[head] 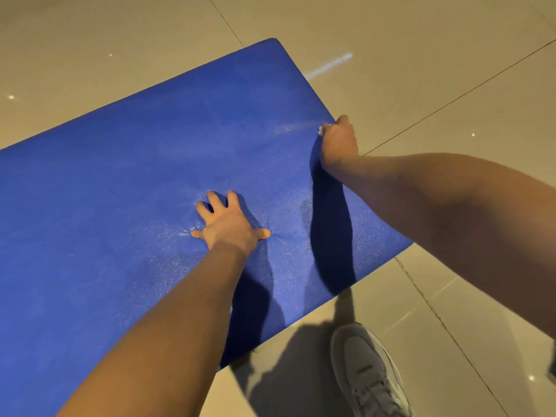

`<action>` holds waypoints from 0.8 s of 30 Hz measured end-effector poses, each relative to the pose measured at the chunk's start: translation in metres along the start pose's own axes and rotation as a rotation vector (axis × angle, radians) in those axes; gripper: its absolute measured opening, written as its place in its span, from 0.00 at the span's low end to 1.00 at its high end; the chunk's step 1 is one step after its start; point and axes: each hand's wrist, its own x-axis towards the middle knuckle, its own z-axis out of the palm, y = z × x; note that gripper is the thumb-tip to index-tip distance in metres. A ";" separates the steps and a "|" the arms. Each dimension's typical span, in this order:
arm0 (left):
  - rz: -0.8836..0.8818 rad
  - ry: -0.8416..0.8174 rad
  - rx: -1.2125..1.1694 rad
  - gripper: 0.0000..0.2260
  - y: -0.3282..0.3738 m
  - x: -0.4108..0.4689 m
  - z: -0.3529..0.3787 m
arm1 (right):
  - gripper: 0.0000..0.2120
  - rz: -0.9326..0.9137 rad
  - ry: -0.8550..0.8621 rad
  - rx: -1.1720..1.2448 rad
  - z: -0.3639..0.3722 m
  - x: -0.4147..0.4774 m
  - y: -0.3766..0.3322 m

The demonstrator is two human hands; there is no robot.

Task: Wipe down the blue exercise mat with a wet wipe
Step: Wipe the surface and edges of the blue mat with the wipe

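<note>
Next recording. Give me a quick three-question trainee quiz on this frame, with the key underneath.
1. True or false: the left hand lies flat, fingers spread, on the blue mat.
2. Where is the right hand? A. at the mat's middle; B. at the mat's right edge; C. at the mat's far corner.
3. Fill in: the right hand grips a small white ____.

Key: 1 true; 2 B; 3 wipe, of which only a bit shows past the fingers.
</note>
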 end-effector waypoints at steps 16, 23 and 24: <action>-0.021 -0.035 -0.017 0.53 -0.003 -0.008 -0.001 | 0.16 -0.466 -0.141 0.311 0.040 -0.103 -0.051; 0.032 0.061 -0.290 0.29 -0.008 -0.035 -0.018 | 0.07 -0.210 -0.302 0.731 0.013 -0.143 -0.041; 0.043 0.056 -0.429 0.24 -0.007 -0.044 -0.024 | 0.07 -0.192 -0.316 0.785 0.006 -0.149 -0.042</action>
